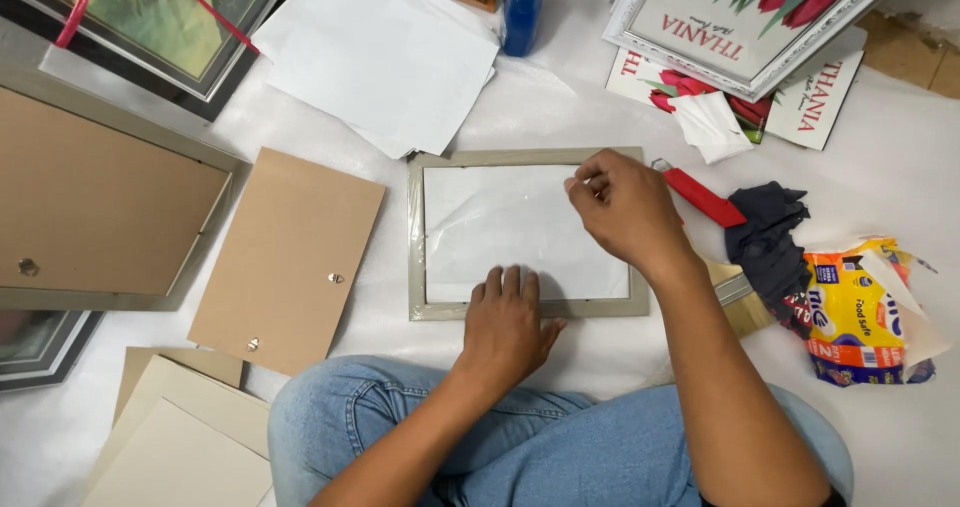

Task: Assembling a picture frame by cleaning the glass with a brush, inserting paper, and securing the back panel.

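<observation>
Grey picture frame point(433, 235) lies flat on white floor sheet point(560, 107) just ahead of my knees, long axis left-right. My left hand point(506, 325) spread, pressing its near edge. My right hand point(625, 207) pinches film at far right corner, nearer.

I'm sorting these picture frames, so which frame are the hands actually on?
The small grey frame lying face-down in the middle, under both the left hand and right hand. The other frames lie untouched at the edges.

I note the picture frame point(528, 157) at frame centre, left hand point(506, 325) on its lower edge, right hand point(625, 210) over its right side. Backing board point(288, 257) lies left; paper stack point(385, 52) above; snack packet point(855, 312) far right.
</observation>
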